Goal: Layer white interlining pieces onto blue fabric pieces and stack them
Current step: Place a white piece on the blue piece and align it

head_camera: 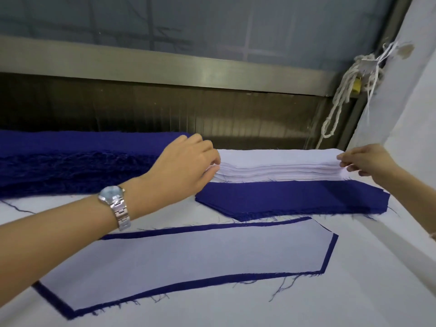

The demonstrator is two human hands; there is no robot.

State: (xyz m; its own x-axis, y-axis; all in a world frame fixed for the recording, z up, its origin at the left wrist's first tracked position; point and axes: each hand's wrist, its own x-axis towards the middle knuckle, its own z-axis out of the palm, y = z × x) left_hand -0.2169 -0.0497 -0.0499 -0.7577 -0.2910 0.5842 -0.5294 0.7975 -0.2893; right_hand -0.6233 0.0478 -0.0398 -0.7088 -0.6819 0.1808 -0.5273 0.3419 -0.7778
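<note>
Pinching the white interlining stack point(278, 166) at both ends, the left hand point(186, 161) holds its left corner and the right hand point(368, 161) its right. Its long axis runs between them along the table's point(354, 303) far edge. The sheets look thin and evenly squared, and they touch the blue fabric stack point(292, 199) on the near side.

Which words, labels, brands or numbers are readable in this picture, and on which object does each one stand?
No text can be read.
The wristwatch dial: marks too small and blurred to read.
The white tag by the rope: no legible print.
The white interlining stack: no print visible.
</note>
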